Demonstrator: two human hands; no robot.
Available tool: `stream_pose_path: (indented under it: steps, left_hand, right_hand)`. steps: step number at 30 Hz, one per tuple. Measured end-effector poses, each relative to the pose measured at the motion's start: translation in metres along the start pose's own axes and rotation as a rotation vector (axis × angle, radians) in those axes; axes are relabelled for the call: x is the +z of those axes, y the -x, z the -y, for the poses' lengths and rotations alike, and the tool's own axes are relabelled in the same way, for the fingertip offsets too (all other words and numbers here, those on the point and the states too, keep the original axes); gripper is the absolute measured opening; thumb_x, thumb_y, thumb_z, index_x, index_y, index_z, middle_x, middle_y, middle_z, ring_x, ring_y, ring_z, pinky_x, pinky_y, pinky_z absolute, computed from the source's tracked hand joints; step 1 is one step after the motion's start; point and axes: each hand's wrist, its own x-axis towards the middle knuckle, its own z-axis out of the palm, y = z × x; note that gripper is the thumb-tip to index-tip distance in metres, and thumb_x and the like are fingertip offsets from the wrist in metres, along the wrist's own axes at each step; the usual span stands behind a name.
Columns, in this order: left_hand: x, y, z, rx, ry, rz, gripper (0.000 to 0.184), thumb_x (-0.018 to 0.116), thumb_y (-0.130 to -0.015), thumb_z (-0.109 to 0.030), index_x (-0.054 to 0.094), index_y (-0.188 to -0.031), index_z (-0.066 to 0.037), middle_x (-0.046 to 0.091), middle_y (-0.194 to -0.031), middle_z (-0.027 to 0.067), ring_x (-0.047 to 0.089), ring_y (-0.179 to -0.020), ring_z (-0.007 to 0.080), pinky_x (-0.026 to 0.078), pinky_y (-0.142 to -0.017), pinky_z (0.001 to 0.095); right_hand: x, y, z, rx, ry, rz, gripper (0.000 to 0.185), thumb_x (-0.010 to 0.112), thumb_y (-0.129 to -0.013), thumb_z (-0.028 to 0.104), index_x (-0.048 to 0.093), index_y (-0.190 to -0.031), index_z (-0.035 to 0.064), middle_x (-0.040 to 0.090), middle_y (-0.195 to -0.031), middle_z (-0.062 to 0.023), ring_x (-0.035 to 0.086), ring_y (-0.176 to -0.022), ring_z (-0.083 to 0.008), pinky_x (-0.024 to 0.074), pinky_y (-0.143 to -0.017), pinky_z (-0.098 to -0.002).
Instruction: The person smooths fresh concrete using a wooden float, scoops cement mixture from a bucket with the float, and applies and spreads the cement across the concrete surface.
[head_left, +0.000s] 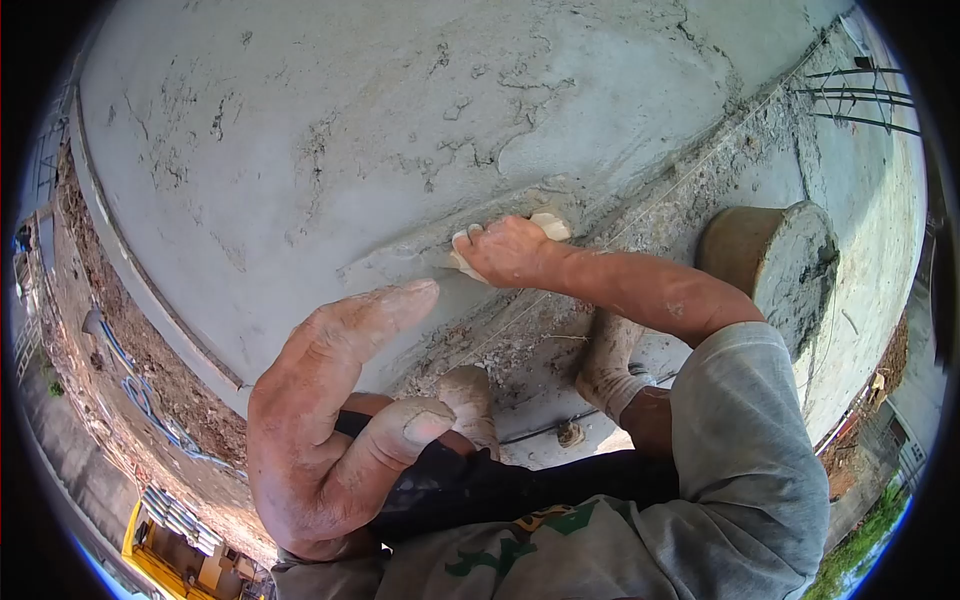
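Right hand (508, 250): fingers closed over pale cream, irregular pad (552, 226), which lies against smooth grey cement surface (400, 120) | Left hand (315, 430): raised, thumb and forefinger parted, nothing visible between them | Round brown-sided bucket (735, 242) with grey mortar (800, 270): beside right forearm

Cement slab (300, 150): grey, mostly smooth w/ dull sheen, rough & pitted in patches. Rubble strip (530, 350): coarse, gritty, matt. Pad (551, 226) under R hand (512, 250): cream, matt, exact mat'l unclear. Bucket (736, 242): brown outside, mat'l unclear; cement fill (795, 275) rough, matt. Rebar (868, 97): dark metal. T-shirt (740, 400): grey cloth, matt, creased. L hand (295, 435): skin w/ pale, chalky cement film on fingers.
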Motion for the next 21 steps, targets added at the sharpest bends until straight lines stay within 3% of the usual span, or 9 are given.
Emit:
stream_pose_path:
  steps: [2, 5, 12, 17, 21]
  left_hand:
    - [-0.001, 0.002, 0.000, -0.035, 0.038, -0.027, 0.061, 0.064, -0.075, -0.045, 0.061, -0.111, 0.004, 0.063, -0.106, 0.0189, 0.059, -0.103, 0.0302, 0.038, -0.095, 0.0381]
    - [-0.005, 0.003, 0.000, -0.080, 0.039, -0.056, 0.061, 0.064, -0.075, -0.044, 0.061, -0.111, 0.005, 0.063, -0.105, 0.0191, 0.058, -0.103, 0.0299, 0.038, -0.095, 0.0377]
    - [0.002, -0.010, -0.002, -0.139, 0.042, -0.116, 0.062, 0.065, -0.073, -0.045, 0.061, -0.111, 0.005, 0.063, -0.106, 0.0190, 0.057, -0.105, 0.0301, 0.037, -0.096, 0.0379]
    - [0.003, -0.011, 0.002, -0.018, -0.076, -0.082, 0.062, 0.065, -0.074, -0.044, 0.060, -0.112, 0.005, 0.063, -0.106, 0.0187, 0.057, -0.106, 0.0293, 0.037, -0.096, 0.0377]
    - [-0.001, 0.010, 0.001, -0.055, -0.010, -0.140, 0.060, 0.066, -0.076, -0.041, 0.059, -0.113, 0.005, 0.062, -0.106, 0.0193, 0.058, -0.103, 0.0289, 0.039, -0.093, 0.0371]
  right_hand:
    - [0.016, 0.023, -0.012, -0.095, 0.129, 0.055, 0.026, 0.049, -0.083, 0.013, 0.052, -0.105, 0.0003, 0.065, -0.086, -0.0154, 0.067, -0.074, -0.0276, 0.0526, -0.060, -0.0385]
    - [0.014, 0.017, -0.039, -0.075, 0.204, 0.009, 0.022, 0.050, -0.082, 0.012, 0.053, -0.101, 0.0012, 0.064, -0.084, -0.0159, 0.067, -0.073, -0.0256, 0.0527, -0.059, -0.0380]
    - [-0.038, 0.012, -0.126, 0.267, 0.184, -0.138, 0.021, 0.054, -0.083, 0.017, 0.049, -0.100, 0.0058, 0.065, -0.088, -0.0138, 0.066, -0.079, -0.0299, 0.0531, -0.064, -0.0406]
    - [-0.061, 0.022, -0.173, 0.409, 0.267, -0.224, 0.023, 0.054, -0.086, 0.023, 0.048, -0.103, 0.0086, 0.066, -0.091, -0.0147, 0.066, -0.084, -0.0308, 0.0527, -0.068, -0.0422]
    - [-0.077, 0.046, -0.229, 0.667, 0.216, -0.428, 0.030, 0.055, -0.085, 0.030, 0.049, -0.106, 0.0084, 0.066, -0.095, -0.0165, 0.064, -0.088, -0.0340, 0.0502, -0.074, -0.0466]
